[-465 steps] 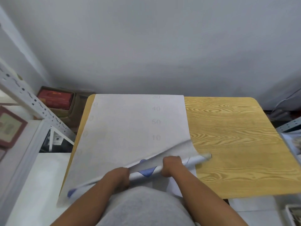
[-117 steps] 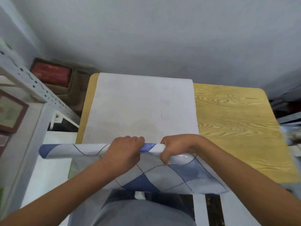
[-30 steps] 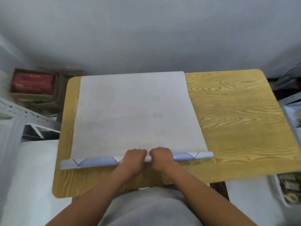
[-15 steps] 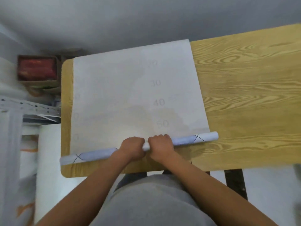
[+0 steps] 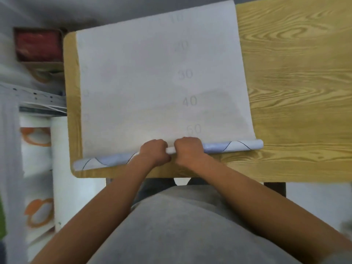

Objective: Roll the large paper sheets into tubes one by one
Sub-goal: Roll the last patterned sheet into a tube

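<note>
A large white paper sheet (image 5: 148, 82) lies flat on the wooden table (image 5: 297, 88), faint numbers showing through it. Its near end is wound into a thin tube (image 5: 228, 146) with blue patches and black lines, running along the table's near edge. My left hand (image 5: 154, 153) and my right hand (image 5: 187, 149) sit side by side at the tube's middle, both with fingers curled over it.
A box with red contents (image 5: 39, 44) stands on the floor at the far left. A white metal shelf rail (image 5: 32, 94) and a white sheet with orange shapes (image 5: 38, 168) are left of the table. The table's right half is bare wood.
The view has tilted down and closer. The tube has rolled a little farther up the sheet, with both hands still gripping it at the middle.
</note>
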